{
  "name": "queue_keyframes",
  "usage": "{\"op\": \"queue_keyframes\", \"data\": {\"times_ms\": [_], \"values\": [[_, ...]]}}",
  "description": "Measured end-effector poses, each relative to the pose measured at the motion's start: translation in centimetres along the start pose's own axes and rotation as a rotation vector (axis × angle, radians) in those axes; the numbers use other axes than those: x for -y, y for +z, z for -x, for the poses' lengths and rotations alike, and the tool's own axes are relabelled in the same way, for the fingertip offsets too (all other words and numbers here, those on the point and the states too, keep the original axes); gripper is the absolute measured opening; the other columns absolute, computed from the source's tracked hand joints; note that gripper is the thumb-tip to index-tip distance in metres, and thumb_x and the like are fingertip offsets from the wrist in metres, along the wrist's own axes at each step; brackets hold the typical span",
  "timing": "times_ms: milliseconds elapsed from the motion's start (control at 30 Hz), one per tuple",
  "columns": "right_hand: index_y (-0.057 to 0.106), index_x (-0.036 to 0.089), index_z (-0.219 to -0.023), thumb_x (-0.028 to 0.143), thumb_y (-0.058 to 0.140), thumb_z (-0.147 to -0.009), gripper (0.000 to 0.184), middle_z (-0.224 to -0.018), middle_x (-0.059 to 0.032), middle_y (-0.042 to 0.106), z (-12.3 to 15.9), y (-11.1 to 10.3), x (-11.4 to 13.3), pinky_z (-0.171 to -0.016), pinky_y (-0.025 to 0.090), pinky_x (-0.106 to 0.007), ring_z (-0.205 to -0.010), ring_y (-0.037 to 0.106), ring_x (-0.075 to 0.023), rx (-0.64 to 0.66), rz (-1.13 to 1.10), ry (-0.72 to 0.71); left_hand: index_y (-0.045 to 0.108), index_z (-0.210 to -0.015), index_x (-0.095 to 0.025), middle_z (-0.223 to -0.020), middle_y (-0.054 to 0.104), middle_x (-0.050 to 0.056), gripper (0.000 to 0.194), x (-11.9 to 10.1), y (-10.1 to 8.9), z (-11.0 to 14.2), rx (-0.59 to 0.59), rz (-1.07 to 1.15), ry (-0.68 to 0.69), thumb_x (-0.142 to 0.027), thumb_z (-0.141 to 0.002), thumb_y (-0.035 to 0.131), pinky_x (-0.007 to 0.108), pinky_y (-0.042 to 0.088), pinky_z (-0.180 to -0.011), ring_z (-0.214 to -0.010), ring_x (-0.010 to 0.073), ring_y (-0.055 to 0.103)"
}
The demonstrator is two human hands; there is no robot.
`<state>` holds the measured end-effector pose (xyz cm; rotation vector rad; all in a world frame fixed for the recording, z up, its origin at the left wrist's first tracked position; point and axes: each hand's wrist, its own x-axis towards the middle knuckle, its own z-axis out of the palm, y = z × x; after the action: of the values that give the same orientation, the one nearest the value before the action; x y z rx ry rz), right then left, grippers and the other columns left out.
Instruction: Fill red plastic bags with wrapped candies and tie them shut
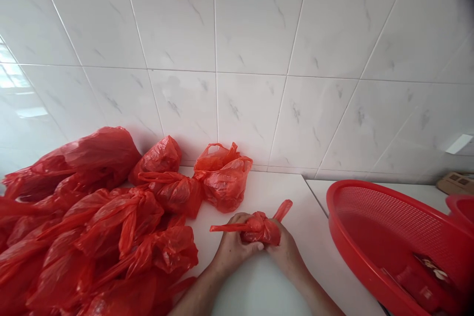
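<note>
Both my left hand (232,243) and right hand (283,246) curl their fingers around a squat, knotted red bag (262,229) at the counter (274,187), short of its right edge, where squeezing hard could split its thin, crinkled plastic, with slumped glossy bags (122,217) leftward and a rigid mesh basket (335,207) by that edge.

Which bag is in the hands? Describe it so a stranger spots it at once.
On the white counter below the tiled wall, look between the heap of red bags and the red basket. There, the left hand and right hand cup a knotted red bag, two tails sticking out; unlike its neighbours, it is held.
</note>
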<state>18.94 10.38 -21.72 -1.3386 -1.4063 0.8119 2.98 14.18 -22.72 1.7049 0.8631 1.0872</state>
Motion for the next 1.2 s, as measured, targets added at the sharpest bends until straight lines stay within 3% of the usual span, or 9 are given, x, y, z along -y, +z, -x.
{"op": "queue_keyframes", "data": {"times_ms": [100, 200, 367, 1067, 1200], "values": [[0.064, 0.024, -0.096, 0.032, 0.064, -0.075, 0.023, -0.097, -0.0035, 0.069, 0.1, -0.2, 0.5, -0.075, 0.053, -0.034, -0.088, 0.065, -0.0237, 0.009, 0.041, 0.004, 0.054, -0.124, -0.022, -0.123, 0.057, 0.011, 0.054, 0.3, -0.4, 0.1, -0.007, 0.044, 0.037, -0.047, -0.076, 0.065, 0.043, 0.044, -0.097, -0.115, 0.0291, 0.052], [0.064, 0.024, -0.095, 0.040, 0.062, -0.078, 0.023, -0.094, -0.0037, 0.069, 0.1, -0.2, 0.8, -0.074, 0.053, -0.034, -0.086, 0.064, -0.0232, 0.012, 0.073, 0.010, 0.059, -0.113, -0.019, -0.114, 0.061, 0.012, 0.041, 0.8, -0.4, 0.0, -0.012, 0.087, -0.017, -0.046, -0.084, 0.057, 0.041, 0.046, -0.092, -0.107, 0.0271, 0.057], [0.063, 0.023, -0.092, 0.041, 0.062, -0.079, 0.023, -0.092, -0.0038, 0.068, 0.1, -0.2, 0.5, -0.074, 0.052, -0.033, -0.084, 0.064, -0.0225, 0.023, 0.076, -0.001, 0.064, -0.095, -0.016, -0.095, 0.065, 0.010, 0.032, 1.2, 0.0, -0.3, -0.018, 0.158, -0.044, -0.045, -0.084, 0.058, 0.038, 0.050, -0.081, -0.091, 0.0247, 0.062], [0.065, 0.022, -0.092, 0.041, 0.065, -0.076, 0.024, -0.093, -0.0048, 0.069, 0.2, -0.1, -0.1, -0.072, 0.054, -0.034, -0.085, 0.064, -0.0232, 0.002, 0.032, 0.006, 0.064, -0.093, -0.016, -0.093, 0.065, 0.009, 0.023, 2.2, 0.2, -0.2, -0.023, 0.161, -0.081, -0.036, -0.082, 0.062, 0.037, 0.050, -0.076, -0.087, 0.0243, 0.062], [0.067, 0.022, -0.089, 0.044, 0.068, -0.071, 0.029, -0.089, -0.0051, 0.070, 0.2, -0.1, 0.0, -0.070, 0.055, -0.035, -0.082, 0.066, -0.0249, -0.053, 0.033, -0.008, 0.063, -0.095, -0.016, -0.094, 0.065, 0.009, 0.023, 2.3, 0.1, -0.2, -0.011, 0.161, -0.073, -0.036, -0.083, 0.062, 0.036, 0.050, -0.076, -0.087, 0.0238, 0.062]]}}
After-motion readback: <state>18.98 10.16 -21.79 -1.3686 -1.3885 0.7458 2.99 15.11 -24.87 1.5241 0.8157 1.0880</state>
